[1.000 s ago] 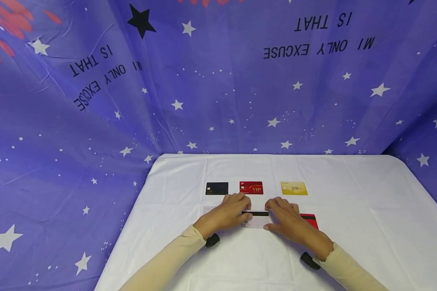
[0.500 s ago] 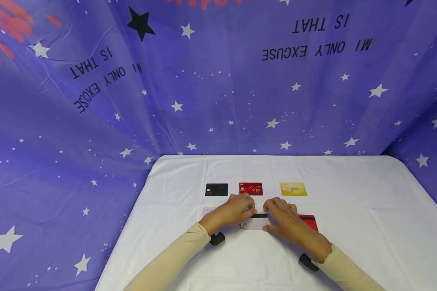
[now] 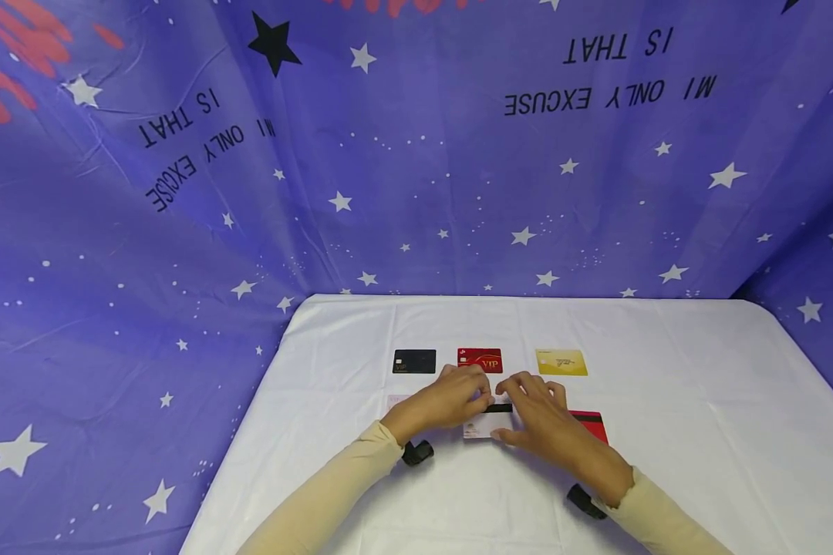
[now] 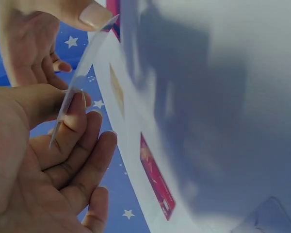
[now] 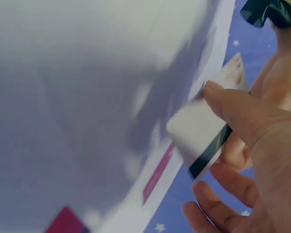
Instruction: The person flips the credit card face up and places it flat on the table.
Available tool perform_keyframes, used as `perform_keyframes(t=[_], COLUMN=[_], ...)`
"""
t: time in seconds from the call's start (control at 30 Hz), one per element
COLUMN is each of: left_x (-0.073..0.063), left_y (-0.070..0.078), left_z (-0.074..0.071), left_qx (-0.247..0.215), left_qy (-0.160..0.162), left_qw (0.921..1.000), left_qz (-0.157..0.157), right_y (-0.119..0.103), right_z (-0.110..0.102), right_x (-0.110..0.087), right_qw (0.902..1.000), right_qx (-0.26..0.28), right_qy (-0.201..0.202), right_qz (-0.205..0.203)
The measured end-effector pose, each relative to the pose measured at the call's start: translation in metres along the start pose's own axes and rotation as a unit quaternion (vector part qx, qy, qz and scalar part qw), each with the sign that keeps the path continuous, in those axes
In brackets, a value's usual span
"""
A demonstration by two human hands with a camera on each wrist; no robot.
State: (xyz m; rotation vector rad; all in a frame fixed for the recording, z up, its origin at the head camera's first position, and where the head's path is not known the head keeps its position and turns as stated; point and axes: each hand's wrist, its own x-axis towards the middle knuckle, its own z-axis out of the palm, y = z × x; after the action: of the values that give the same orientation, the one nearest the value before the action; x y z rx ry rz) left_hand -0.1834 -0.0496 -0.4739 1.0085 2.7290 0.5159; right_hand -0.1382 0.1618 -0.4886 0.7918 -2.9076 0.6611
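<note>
A pale bank-style card (image 3: 487,425) with a black magnetic stripe is held between both hands, above the white table. My left hand (image 3: 439,402) pinches it between thumb and index finger, its other fingers loosely curled, as the left wrist view shows with the card (image 4: 80,74) nearly edge-on. From the other side my right hand (image 3: 548,416) grips the same card; in the right wrist view its thumb (image 5: 233,104) lies over the card's face (image 5: 196,124). Behind the left hand lies a red VIP card (image 3: 480,355), partly hidden in the left wrist view's shadowed surroundings.
A black card (image 3: 414,361) and a gold card (image 3: 561,362) lie in the back row on the white tablecloth (image 3: 694,416). Partly covered by the forearms are a pale pink card (image 3: 396,401) at left and a red striped card (image 3: 591,425) at right. A starry purple curtain (image 3: 458,177) hangs behind.
My left hand has slid rightward along the pale card, closer to the right hand, its fingers more curled. The right hand has shifted slightly left. The other cards stay put.
</note>
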Motion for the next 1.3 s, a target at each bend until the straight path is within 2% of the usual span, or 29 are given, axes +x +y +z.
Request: perform_keyframes(t=[0.3,0.37,0.43,0.5,0.63,0.83,0.93,1.13,1.3], left_x=[-0.001,-0.002,-0.003,-0.003,-0.004,-0.007,-0.008,-0.011,-0.016], left_y=[0.004,0.004,0.004,0.001,-0.003,-0.007,-0.01,-0.015,-0.015], left_z=[-0.007,-0.009,-0.011,-0.013,-0.023,-0.037,-0.037,-0.025,-0.022], left_qx=[-0.014,-0.03,-0.066,-0.118,-0.215,-0.288,-0.303,-0.278,-0.276], left_qy=[0.03,0.035,0.033,0.026,0.005,0.003,0.007,0.013,-0.004], left_qw=[0.9994,0.9988,0.9969,0.9921,0.9759,0.9554,0.9517,0.9604,0.9603], left_qz=[-0.012,-0.018,-0.027,-0.033,-0.038,-0.067,-0.048,0.017,0.041], right_y=[-0.017,-0.018,-0.018,-0.017,-0.015,-0.009,-0.007,-0.005,-0.003], right_z=[0.001,0.002,0.003,0.002,-0.001,-0.009,-0.012,-0.015,-0.015], right_x=[0.0,0.0,0.0,0.001,0.003,0.007,0.008,0.011,0.012], right_qw=[0.9968,0.9955,0.9949,0.9948,0.9938,0.9925,0.9915,0.9842,0.9737], right_qx=[-0.052,-0.062,-0.062,-0.055,-0.034,0.02,0.055,0.141,0.208], right_qy=[0.046,0.058,0.065,0.073,0.095,0.107,0.105,0.097,0.087], right_qz=[-0.038,-0.043,-0.045,-0.043,-0.046,-0.056,-0.053,-0.047,-0.03])
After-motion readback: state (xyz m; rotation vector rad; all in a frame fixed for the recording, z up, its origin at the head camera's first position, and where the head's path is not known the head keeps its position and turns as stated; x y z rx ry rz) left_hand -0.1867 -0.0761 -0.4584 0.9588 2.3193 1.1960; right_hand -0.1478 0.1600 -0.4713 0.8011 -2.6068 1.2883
